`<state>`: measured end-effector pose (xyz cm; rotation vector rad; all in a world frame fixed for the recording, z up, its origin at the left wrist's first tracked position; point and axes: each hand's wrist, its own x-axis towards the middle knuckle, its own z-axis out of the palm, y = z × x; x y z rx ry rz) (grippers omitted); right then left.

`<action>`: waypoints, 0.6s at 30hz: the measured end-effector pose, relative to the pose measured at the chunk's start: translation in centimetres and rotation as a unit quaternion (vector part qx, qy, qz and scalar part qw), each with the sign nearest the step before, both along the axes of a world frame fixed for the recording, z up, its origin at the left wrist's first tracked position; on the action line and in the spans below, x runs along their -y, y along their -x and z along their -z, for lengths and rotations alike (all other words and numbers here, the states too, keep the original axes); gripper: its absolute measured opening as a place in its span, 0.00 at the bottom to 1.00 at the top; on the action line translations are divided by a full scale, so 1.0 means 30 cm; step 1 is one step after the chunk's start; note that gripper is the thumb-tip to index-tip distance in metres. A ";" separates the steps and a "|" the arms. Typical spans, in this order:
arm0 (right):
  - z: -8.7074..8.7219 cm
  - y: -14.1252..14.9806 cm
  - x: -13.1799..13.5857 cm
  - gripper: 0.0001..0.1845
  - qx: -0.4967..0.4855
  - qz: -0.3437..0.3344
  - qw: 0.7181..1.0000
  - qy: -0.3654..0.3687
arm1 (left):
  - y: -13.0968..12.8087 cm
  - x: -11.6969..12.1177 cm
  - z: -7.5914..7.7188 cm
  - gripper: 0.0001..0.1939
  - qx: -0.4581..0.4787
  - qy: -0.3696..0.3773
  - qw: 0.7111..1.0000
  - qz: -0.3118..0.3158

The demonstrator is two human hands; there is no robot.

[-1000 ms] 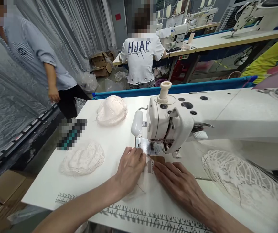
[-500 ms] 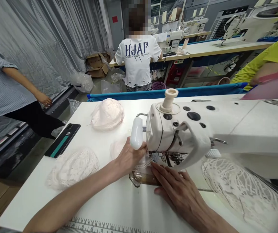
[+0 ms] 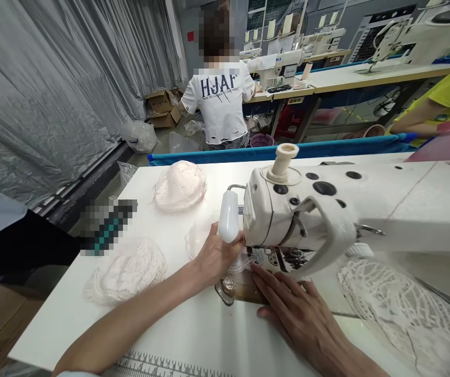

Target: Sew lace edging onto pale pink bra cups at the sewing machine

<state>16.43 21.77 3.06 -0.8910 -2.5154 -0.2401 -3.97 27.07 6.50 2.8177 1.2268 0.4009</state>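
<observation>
My left hand (image 3: 215, 256) rests by the needle area of a white sewing machine (image 3: 311, 209), fingers curled on a strip of white lace (image 3: 237, 265). Flat on the table lies my right hand (image 3: 293, 309), fingers stretched toward the presser foot, pressing a brown piece (image 3: 240, 287) under the lace. The needle itself is hidden behind the machine head. A white lamp (image 3: 228, 223) hangs just above my left fingers.
Lace pieces lie in piles at the left (image 3: 126, 269), at the back (image 3: 180, 186) and at the right (image 3: 401, 309). A phone (image 3: 107, 228) sits near the table's left edge. A ruler (image 3: 162, 366) is printed along the front edge. People work behind and to the left.
My hands pushed the lace and brown piece in under the machine head. The camera tilted. The person in the striped shirt walked to the near left.
</observation>
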 end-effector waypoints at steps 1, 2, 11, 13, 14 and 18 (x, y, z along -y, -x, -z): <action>-0.001 0.001 0.000 0.22 -0.002 0.002 1.000 0.001 | 0.000 0.001 0.000 0.15 0.003 0.000 1.000 -0.004; -0.002 0.001 0.001 0.22 -0.002 0.004 1.000 0.001 | 0.000 0.001 0.002 0.15 0.010 0.000 1.000 -0.008; -0.003 -0.002 0.000 0.22 0.003 0.006 1.000 0.017 | -0.005 -0.006 0.008 0.16 0.030 -0.028 0.999 -0.008; 0.001 -0.002 0.001 0.22 -0.005 0.005 1.000 0.023 | -0.009 0.020 -0.001 0.14 0.021 -0.051 0.998 -0.008; 0.002 -0.002 0.002 0.22 -0.011 0.003 1.000 0.024 | -0.013 0.040 -0.007 0.14 0.014 -0.065 0.998 -0.007; -0.006 -0.004 0.008 0.19 -0.028 -0.011 0.999 0.025 | -0.032 0.125 -0.015 0.12 -0.024 -0.112 0.993 0.000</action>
